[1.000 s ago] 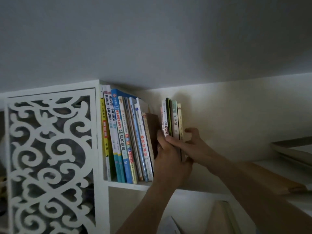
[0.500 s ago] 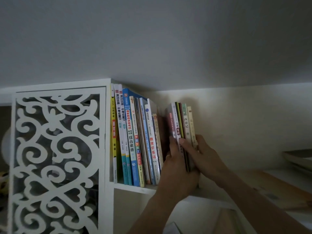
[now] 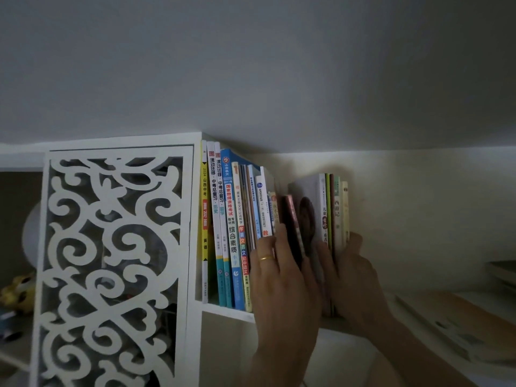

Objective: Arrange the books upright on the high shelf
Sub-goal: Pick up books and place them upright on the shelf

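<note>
**Two Bunches of Books Come Closer**

Up on the high shelf [image 3: 223,312] there are two bunches of books. The tall row [image 3: 229,233] stands straight against the white carved panel [image 3: 111,261] at 9 o'clock. The small bunch [image 3: 333,216] stands at 3 o'clock from it.

A moment ago a wide dark gap sat between the two bunches. Now the gap is thinner, and a dark red book [image 3: 291,227] leans in it. The small bunch has slid toward the tall row.

The left hand [image 3: 279,280], with a gold ring [image 3: 265,258], lies on the fronts of the books with its fingers fairly straight, touching the red book. I cannot tell if it grips it. The right hand [image 3: 354,277] curls round the small bunch, thumb at the front and fingers on the far side.

I think the job is nearly done. The red book needs to stand up straight, and the last gap needs to close. More books [image 3: 460,325] lie flat on the shelf at 4 o'clock.
</note>
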